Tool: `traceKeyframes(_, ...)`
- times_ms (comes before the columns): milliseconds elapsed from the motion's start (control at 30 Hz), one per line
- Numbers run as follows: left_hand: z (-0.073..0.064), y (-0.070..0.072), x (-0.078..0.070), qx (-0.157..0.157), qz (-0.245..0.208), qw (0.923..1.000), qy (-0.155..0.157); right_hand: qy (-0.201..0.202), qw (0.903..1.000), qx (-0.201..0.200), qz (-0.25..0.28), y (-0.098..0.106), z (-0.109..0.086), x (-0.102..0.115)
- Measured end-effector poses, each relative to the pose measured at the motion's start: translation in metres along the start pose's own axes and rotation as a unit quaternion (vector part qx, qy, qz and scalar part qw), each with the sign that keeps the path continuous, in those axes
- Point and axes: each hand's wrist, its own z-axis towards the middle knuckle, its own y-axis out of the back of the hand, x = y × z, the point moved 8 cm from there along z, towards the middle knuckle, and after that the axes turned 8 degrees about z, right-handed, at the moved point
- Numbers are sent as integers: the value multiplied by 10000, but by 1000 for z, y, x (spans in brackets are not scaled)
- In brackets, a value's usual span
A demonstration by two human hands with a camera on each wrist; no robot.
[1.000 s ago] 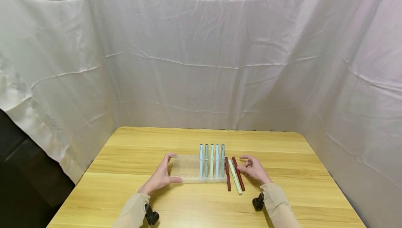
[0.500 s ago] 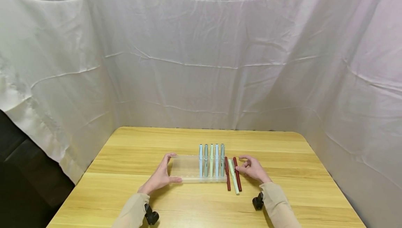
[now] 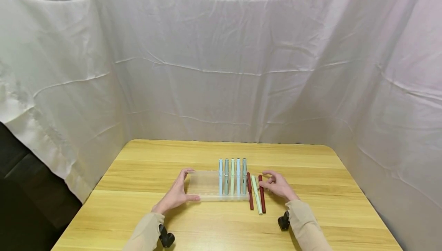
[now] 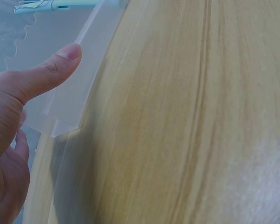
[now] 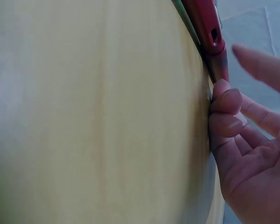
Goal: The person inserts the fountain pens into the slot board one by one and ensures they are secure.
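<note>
Pale, creased curtains (image 3: 207, 70) hang along the far side and both sides, with a shadow slanting across the right. At the far left, below the curtain edge, is something black (image 3: 27, 189), too dark to identify. A wood table (image 3: 221, 228) with rounded far corners spreads beneath; the left wrist view adds its streaky grain and a pale glare.

Two beige sleeves (image 3: 145, 232) reach in from the near edge, each wrist carrying a small black camera (image 3: 167, 238).

A clear rack (image 3: 203, 184) sits mid-table; only the left wrist view shows its wavy edge plainly. The left hand (image 3: 177, 195) is clamped on its left end, thumb over the near edge, fingers at the far edge.

The right hand (image 3: 280, 187), right of the rack, touches the rightmost red pen (image 3: 263, 199). The right wrist view shows thumb and fingertips bunched together at that pen, one finger held apart; whether they grip it I cannot tell. That view alone reveals a slot in the pen's barrel.

Left of it lie a green pen (image 3: 256, 195) and another red pen (image 3: 250, 193), just beside the rack. Five blue, grey and green pens (image 3: 233, 178) fill the rack's right part, side by side.
</note>
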Motion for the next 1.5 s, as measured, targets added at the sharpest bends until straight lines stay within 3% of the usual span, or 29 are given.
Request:
traceKeyframes(167,0,0,-2,-19,9,10000,-75,40,9997,-67,-251,0,0,0)
traceKeyframes(467,0,0,-3,-106,143,9995,-277,43,9997,-20,-251,-1,0,1)
traceKeyframes(933,0,0,-1,12,95,9999,-70,183,9994,93,-268,-2,1,3)
traceKeyframes(1500,1,-1,-1,-55,40,10000,-52,187,9987,35,-482,-3,0,5)
